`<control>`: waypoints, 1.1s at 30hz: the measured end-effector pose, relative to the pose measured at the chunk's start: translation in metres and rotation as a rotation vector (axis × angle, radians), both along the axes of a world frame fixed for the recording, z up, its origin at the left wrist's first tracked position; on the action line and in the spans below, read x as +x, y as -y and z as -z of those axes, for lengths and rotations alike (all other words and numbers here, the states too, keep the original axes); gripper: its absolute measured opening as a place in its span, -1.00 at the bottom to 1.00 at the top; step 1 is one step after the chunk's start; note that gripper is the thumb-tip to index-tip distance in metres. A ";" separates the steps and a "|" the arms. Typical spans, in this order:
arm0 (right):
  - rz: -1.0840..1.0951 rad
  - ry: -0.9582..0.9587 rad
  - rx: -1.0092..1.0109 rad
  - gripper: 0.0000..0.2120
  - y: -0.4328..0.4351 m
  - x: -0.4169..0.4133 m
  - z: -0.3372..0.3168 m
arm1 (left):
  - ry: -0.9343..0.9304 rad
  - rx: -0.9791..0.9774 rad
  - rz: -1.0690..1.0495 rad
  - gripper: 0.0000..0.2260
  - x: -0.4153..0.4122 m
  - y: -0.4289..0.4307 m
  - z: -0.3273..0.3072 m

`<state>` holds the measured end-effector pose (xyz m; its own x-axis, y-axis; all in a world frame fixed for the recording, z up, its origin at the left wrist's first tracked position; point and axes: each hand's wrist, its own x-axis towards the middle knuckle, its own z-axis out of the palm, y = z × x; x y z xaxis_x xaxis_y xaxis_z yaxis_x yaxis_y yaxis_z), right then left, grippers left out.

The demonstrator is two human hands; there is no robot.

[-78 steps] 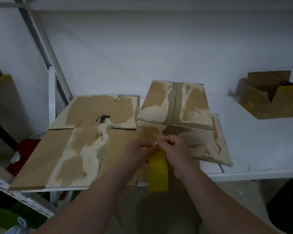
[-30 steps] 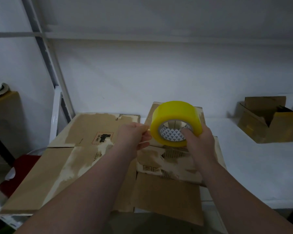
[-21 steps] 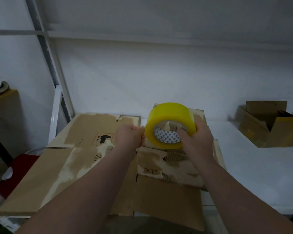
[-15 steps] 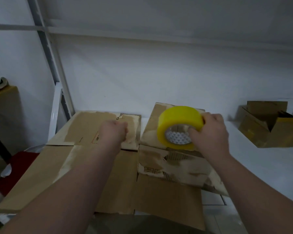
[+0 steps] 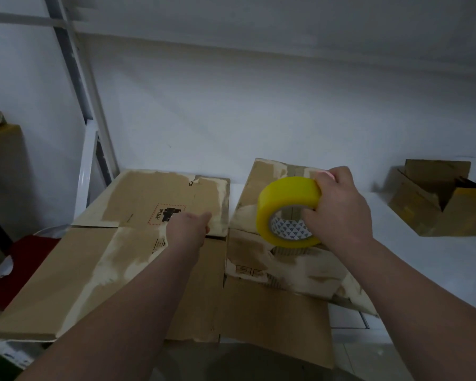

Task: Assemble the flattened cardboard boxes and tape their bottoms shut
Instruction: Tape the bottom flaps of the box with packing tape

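Note:
My right hand point(image 5: 338, 213) grips a yellow tape roll point(image 5: 287, 198) and holds it upright just above a worn cardboard box point(image 5: 289, 270) on the white shelf. The box's flaps are folded shut on top, and one brown flap point(image 5: 272, 317) hangs over the shelf's front edge. My left hand point(image 5: 188, 228) hovers left of the roll with its fingers curled, over a flattened cardboard box point(image 5: 138, 199). No tape strip shows between that hand and the roll. A second flat cardboard sheet point(image 5: 63, 281) lies nearer me on the left.
An open cardboard box point(image 5: 437, 207) stands at the back right of the white shelf point(image 5: 423, 270). A slanted metal upright point(image 5: 85, 105) rises at the left. A red object point(image 5: 19, 259) sits below the shelf's left end, and a brown block point(image 5: 0, 171) beyond it.
My hands have parted: the left one moved left off the roll to over the flat cardboard, and the right one carried the roll slightly right. Earlier the roll was raised from below the shelf edge.

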<state>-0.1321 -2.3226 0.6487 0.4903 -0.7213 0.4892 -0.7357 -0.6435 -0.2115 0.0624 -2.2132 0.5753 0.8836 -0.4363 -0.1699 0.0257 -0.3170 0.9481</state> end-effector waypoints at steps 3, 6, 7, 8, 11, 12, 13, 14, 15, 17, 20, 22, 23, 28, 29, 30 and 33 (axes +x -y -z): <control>-0.024 -0.027 -0.025 -0.50 -0.002 0.004 -0.002 | 0.027 0.036 -0.005 -0.66 0.002 0.000 0.008; -0.039 -0.046 -0.052 -0.47 -0.002 0.007 -0.003 | 0.048 0.050 -0.011 -0.65 0.004 0.002 0.014; -0.043 -0.054 -0.063 -0.46 -0.002 0.008 -0.003 | 0.059 0.063 -0.013 -0.65 0.004 0.002 0.016; -0.047 -0.060 -0.071 -0.45 -0.002 0.008 -0.002 | 0.070 0.079 -0.012 -0.65 0.003 0.003 0.017; -0.051 -0.057 -0.089 -0.44 -0.002 0.007 -0.001 | 0.105 0.117 0.018 -0.64 -0.001 0.003 0.024; -0.049 -0.053 -0.089 -0.44 -0.001 0.007 0.000 | 0.098 0.125 0.030 -0.65 -0.003 0.003 0.027; -0.050 -0.045 -0.088 -0.43 -0.001 0.006 0.002 | 0.083 0.125 0.045 -0.65 -0.006 0.004 0.031; -0.053 -0.034 -0.088 -0.43 -0.001 0.006 0.004 | 0.063 0.121 0.062 -0.66 -0.009 0.004 0.035; -0.056 -0.023 -0.087 -0.43 -0.001 0.006 0.006 | 0.045 0.116 0.082 -0.67 -0.011 0.005 0.039; -0.058 -0.002 -0.085 -0.43 -0.003 0.005 0.010 | 0.015 0.116 0.124 -0.67 -0.016 0.007 0.044; -0.048 0.033 -0.072 -0.44 -0.004 0.004 0.014 | -0.012 0.114 0.168 -0.70 -0.023 0.007 0.046; -0.041 0.048 -0.060 -0.44 -0.004 0.005 0.016 | -0.056 0.086 0.181 -0.73 -0.025 0.007 0.044; -0.039 0.054 -0.058 -0.45 -0.003 0.005 0.016 | -0.101 0.069 0.192 -0.75 -0.026 0.007 0.042; -0.036 0.080 -0.061 -0.47 -0.001 0.005 0.018 | -0.294 0.209 0.317 -0.84 -0.027 0.002 0.052; -0.039 0.080 -0.067 -0.47 -0.001 0.005 0.018 | -0.220 0.239 0.313 -0.85 -0.025 0.002 0.056; -0.041 0.079 -0.069 -0.47 0.000 0.005 0.019 | -0.110 0.238 0.268 -0.87 -0.023 0.002 0.057; -0.041 0.084 -0.067 -0.49 0.001 0.006 0.020 | 0.043 -0.092 0.086 -0.76 -0.024 -0.004 0.039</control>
